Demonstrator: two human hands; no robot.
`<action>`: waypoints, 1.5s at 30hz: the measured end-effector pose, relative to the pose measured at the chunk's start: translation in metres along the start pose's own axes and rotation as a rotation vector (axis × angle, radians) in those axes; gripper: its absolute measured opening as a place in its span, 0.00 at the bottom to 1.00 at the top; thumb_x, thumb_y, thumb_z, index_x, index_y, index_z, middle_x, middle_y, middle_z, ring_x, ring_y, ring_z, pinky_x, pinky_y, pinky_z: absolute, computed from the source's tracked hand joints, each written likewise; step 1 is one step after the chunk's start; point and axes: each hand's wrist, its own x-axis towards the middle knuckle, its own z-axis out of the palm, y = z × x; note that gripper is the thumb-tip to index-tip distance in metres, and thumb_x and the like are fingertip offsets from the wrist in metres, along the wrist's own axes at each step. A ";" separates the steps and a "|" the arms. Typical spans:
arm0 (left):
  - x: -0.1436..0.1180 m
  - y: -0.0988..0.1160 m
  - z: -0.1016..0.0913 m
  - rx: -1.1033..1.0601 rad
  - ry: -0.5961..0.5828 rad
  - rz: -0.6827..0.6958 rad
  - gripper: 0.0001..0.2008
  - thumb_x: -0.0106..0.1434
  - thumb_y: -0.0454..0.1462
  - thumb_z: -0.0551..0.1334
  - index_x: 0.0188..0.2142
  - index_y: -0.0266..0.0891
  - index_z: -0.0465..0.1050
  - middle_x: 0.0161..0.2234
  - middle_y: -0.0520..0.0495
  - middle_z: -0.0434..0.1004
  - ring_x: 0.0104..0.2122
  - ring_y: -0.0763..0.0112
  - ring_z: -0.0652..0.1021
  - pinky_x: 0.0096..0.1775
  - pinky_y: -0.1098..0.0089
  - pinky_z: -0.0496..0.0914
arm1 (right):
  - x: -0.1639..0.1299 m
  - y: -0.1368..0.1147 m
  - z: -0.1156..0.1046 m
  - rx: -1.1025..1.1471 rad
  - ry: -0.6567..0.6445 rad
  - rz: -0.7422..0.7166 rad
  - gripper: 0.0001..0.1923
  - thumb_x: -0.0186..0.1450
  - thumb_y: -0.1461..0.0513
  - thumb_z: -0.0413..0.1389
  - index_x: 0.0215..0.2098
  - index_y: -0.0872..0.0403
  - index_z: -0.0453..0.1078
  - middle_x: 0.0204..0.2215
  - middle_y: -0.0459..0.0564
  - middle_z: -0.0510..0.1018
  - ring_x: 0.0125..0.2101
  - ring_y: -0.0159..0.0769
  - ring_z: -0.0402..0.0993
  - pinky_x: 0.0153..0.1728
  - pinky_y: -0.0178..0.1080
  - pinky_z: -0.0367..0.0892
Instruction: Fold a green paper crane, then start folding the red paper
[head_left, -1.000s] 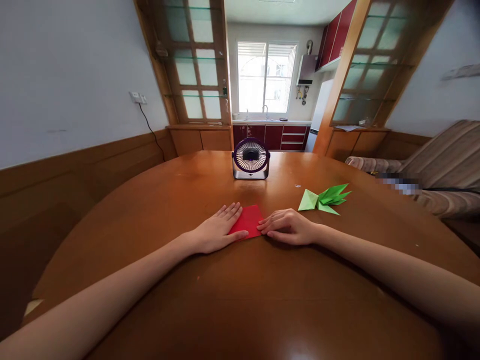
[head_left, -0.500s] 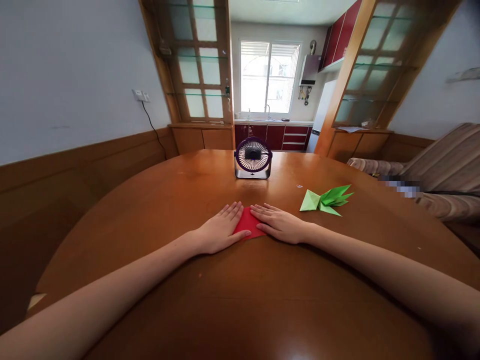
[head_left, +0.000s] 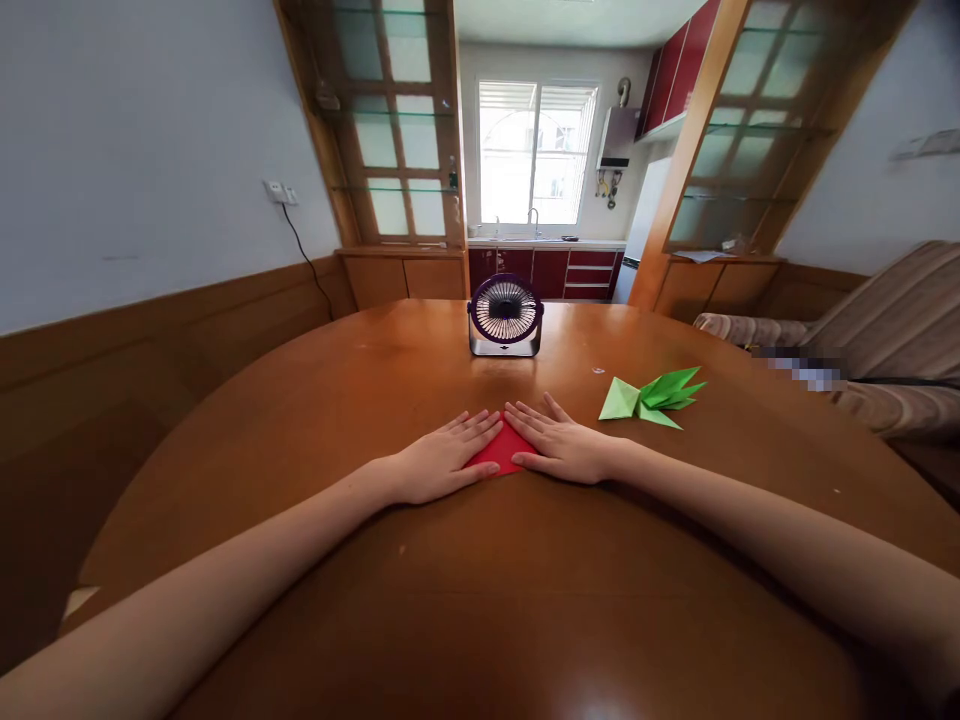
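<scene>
A piece of red paper (head_left: 508,452) lies flat on the wooden table (head_left: 525,600), its visible part roughly a triangle with the point away from me. My left hand (head_left: 448,458) rests flat over its left side, fingers stretched toward the far point and thumb along the near edge. From the other side my right hand (head_left: 564,445) lies flat over the right part, fingers spread and thumb near the left one. Both hands are open and cover the paper's outer parts. To the right of my right hand sits a folded green paper figure (head_left: 652,398) with several pointed tips.
A small purple-rimmed fan (head_left: 506,312) stands beyond the hands, toward the table's far edge. A tiny pale scrap (head_left: 598,371) lies between the fan and the green figure. On the right is a striped armchair (head_left: 900,330).
The fingers of my left hand have slid right and up toward the paper's far point. My right hand's fingers have spread and shifted slightly away from me. The paper stays in place.
</scene>
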 end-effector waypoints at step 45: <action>-0.011 -0.022 -0.011 0.003 -0.057 -0.054 0.47 0.62 0.62 0.49 0.69 0.39 0.33 0.68 0.40 0.33 0.68 0.58 0.44 0.65 0.57 0.40 | -0.026 0.003 -0.011 0.038 0.087 -0.411 0.22 0.72 0.61 0.47 0.64 0.51 0.58 0.62 0.53 0.62 0.64 0.38 0.54 0.67 0.52 0.43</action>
